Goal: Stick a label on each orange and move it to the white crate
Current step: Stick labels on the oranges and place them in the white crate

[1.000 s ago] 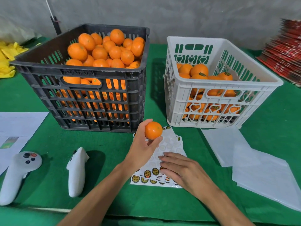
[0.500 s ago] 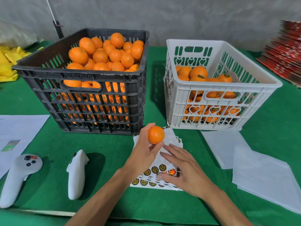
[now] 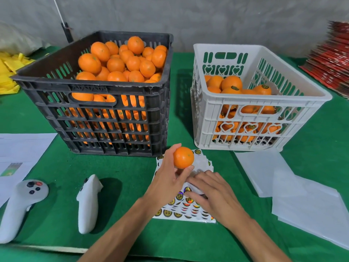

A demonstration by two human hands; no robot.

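Observation:
My left hand grips an unlabelled orange, held up just above the label sheet on the green table. My right hand lies low over the sheet, its thumb and fingertips pinching a round shiny label at the sheet's surface. The white crate at the back right holds several labelled oranges. To its left, the black crate is heaped with unlabelled oranges.
Two white handheld controllers lie at the front left. White paper is at the far left, used backing sheets at the right. Red packaging is stacked at the back right, yellow material at the back left.
My right hand slid left and up the sheet and took hold of a label. My left hand has held the orange in much the same place.

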